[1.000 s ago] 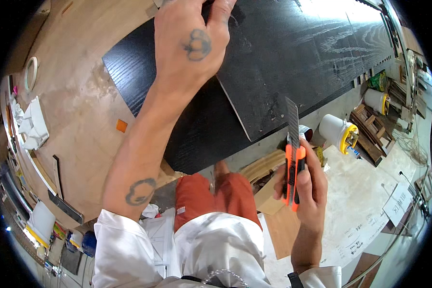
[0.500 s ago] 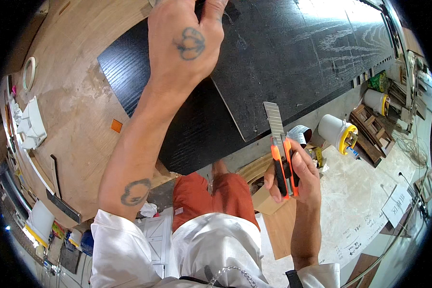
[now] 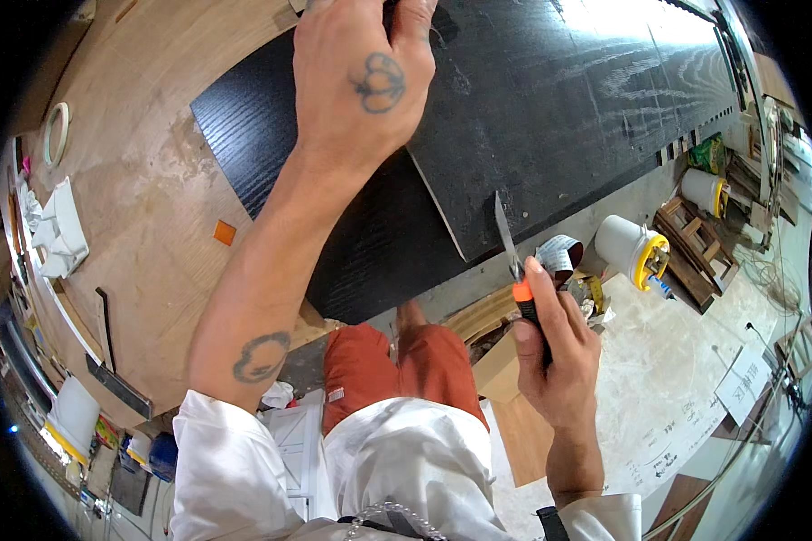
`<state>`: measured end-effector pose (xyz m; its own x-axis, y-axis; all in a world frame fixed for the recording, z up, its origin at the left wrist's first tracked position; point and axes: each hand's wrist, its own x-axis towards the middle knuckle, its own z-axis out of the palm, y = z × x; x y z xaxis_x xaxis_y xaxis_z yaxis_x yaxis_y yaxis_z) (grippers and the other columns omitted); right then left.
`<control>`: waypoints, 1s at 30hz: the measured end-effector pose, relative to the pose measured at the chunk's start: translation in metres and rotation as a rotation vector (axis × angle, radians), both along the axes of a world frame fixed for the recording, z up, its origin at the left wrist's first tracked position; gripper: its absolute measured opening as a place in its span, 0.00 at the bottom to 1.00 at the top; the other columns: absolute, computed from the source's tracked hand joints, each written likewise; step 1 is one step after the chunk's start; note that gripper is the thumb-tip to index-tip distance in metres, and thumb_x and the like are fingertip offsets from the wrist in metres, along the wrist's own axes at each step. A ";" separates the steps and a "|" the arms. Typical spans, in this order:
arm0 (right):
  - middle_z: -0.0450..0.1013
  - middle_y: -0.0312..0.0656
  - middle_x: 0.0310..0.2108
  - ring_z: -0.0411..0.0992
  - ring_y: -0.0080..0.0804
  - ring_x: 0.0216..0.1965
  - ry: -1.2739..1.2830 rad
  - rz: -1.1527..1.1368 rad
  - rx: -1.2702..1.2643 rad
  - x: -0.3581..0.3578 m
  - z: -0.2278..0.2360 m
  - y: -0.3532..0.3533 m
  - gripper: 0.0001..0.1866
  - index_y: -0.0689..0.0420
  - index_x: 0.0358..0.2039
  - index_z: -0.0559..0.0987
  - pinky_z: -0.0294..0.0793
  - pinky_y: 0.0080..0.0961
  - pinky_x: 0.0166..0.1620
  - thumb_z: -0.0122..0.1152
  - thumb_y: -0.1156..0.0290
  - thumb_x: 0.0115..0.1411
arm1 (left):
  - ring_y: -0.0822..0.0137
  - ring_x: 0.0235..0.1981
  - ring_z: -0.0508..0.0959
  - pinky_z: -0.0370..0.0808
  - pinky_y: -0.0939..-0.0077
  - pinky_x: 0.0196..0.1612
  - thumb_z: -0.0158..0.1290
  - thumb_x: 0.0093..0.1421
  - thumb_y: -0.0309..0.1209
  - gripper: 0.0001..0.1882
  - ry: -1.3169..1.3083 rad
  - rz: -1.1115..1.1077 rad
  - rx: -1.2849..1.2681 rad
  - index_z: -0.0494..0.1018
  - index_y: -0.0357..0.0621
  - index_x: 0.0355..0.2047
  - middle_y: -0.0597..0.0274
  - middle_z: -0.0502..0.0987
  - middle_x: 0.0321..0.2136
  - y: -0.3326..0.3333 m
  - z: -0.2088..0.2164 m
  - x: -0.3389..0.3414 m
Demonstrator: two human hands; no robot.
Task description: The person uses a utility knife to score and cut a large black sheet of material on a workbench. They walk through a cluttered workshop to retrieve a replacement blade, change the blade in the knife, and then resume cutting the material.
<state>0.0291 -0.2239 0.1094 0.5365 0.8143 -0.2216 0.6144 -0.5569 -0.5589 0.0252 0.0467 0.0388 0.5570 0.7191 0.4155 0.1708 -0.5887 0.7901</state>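
Observation:
My right hand (image 3: 559,361) is closed around a snap-off utility knife (image 3: 523,292) with an orange and black handle. Its long bare blade points up and away, seen nearly edge-on, over the near edge of a black wood-grain board (image 3: 550,126). Under that board, a second black panel (image 3: 379,257) sticks out to the left and toward me. At the top, my left hand (image 3: 361,86) reaches across both boards, back of the hand up. Its fingertips run out of the picture, so their grip and anything in them are hidden.
A brown wooden worktop (image 3: 153,216) carries a small orange square (image 3: 225,233), a roll of tape (image 3: 56,133) and a white plastic piece (image 3: 60,234). On the right stand a white bucket with a yellow rim (image 3: 624,242) and stacked wooden pieces (image 3: 690,239).
My right hand has rolled the knife from blade-flat to nearly edge-on, and my fingers have wrapped over its handle. My left hand has shifted slightly to the right.

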 end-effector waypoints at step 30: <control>0.71 0.39 0.26 0.66 0.23 0.16 1.079 -0.984 0.661 -0.044 -0.022 -0.010 0.31 0.60 0.66 0.61 0.69 0.18 0.21 0.45 0.53 0.71 | 0.60 0.36 0.74 0.70 0.68 0.43 0.56 0.63 0.31 0.09 0.092 -0.019 -0.018 0.77 0.37 0.37 0.55 0.73 0.33 -0.001 -0.003 -0.004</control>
